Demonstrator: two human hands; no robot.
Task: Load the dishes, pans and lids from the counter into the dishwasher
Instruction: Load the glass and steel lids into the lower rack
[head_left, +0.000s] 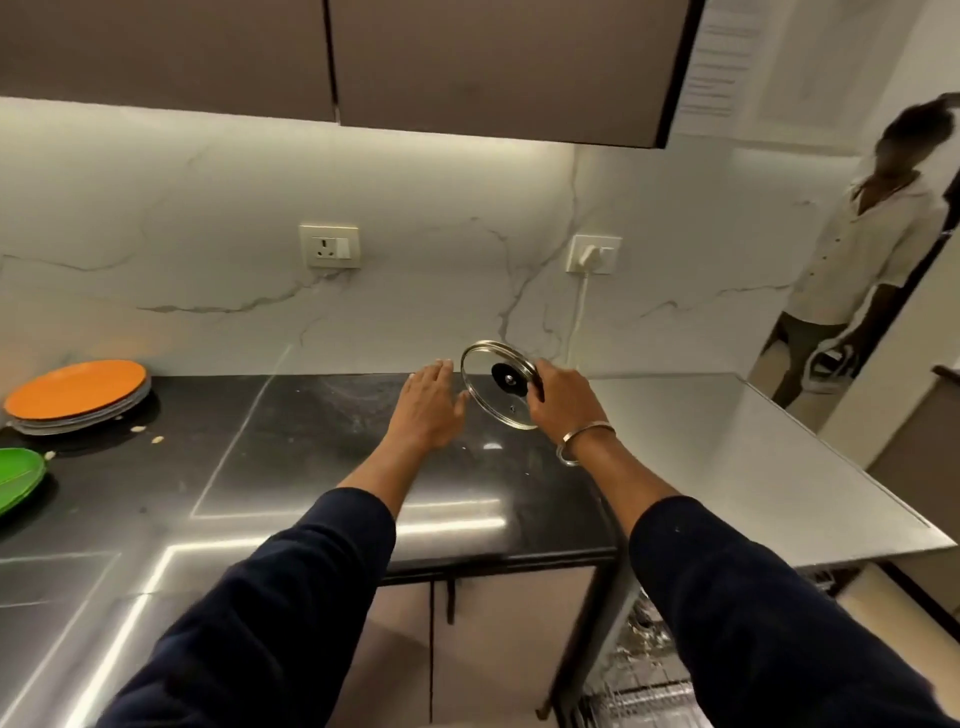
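The glass lid (500, 385), steel-rimmed with a black knob, is tilted up at the back of the black counter (291, 441), its right edge hidden under the right hand (561, 402), whose fingers curl around the rim. The left hand (432, 405) hovers flat just beside the lid, fingers straight, holding nothing. Below right, the dishwasher rack (639, 675) is partly cut off and its contents blurred. Far left sit an orange plate (78, 388) topping a stack and a green plate (18, 480), cropped. A blurred person (862, 249) stands far right.
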